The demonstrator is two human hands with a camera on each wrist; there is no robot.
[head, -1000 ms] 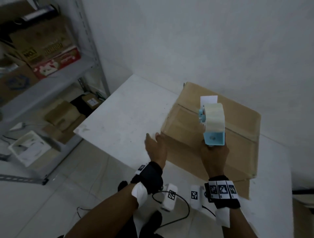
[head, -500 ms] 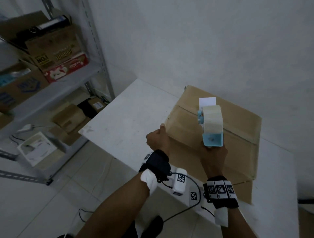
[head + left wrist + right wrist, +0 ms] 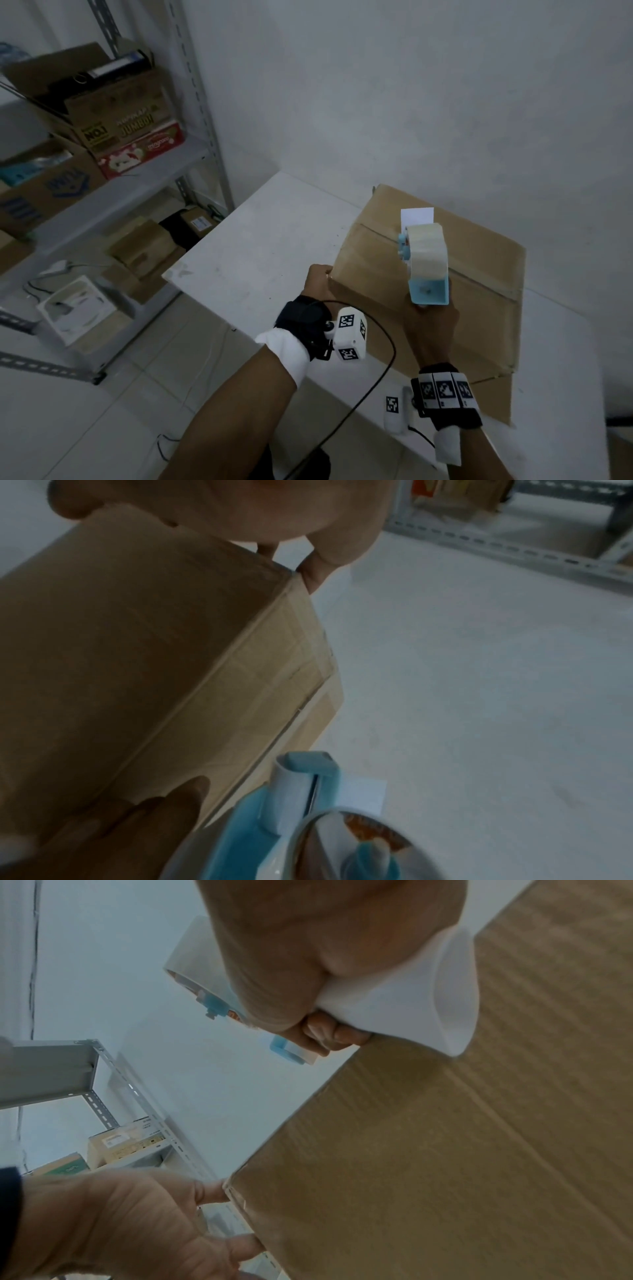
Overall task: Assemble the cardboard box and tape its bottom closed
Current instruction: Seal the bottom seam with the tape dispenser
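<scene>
Box [image 3: 394,274] sits on the table [image 3: 257,246], flaps shut. Your left hand [image 3: 317,279] curls round the box's near corner. Your right hand [image 3: 430,320] grips the tape gun [image 3: 426,263], held above the box's top.

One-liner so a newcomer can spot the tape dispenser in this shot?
Start at the white table against the wall, where a big brown cardboard box sits. Above the box's top seam, the right hand grips the tape dispenser. It is the only light blue thing there, carrying a pale roll with a white tab sticking out ahead; everything around it is brown or white.
</scene>
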